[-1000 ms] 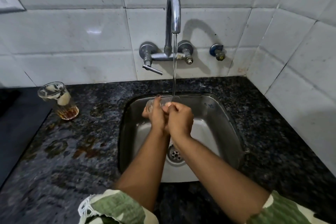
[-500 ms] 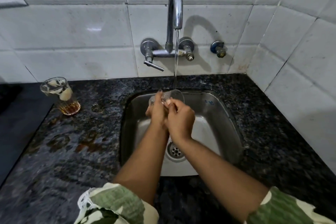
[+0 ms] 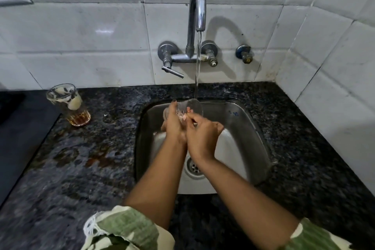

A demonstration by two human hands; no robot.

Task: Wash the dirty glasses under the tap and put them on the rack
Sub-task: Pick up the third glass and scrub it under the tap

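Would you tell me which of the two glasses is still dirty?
The glass on the counter, left of the sink: it holds brown dregs and pale residue. The held glass looks clear under the tap.

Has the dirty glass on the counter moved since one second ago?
No. The dirty glass stands in the same spot beside the hob edge, left of the sink; only the camera shifted.

A dark speckled counter (image 3: pixel 85 168) meets white wall tiles (image 3: pixel 81 32) at the back and right; brownish wet stains (image 3: pixel 97 160) mark it left of the basin; a small blue-capped valve (image 3: pixel 244 55) juts from the wall.
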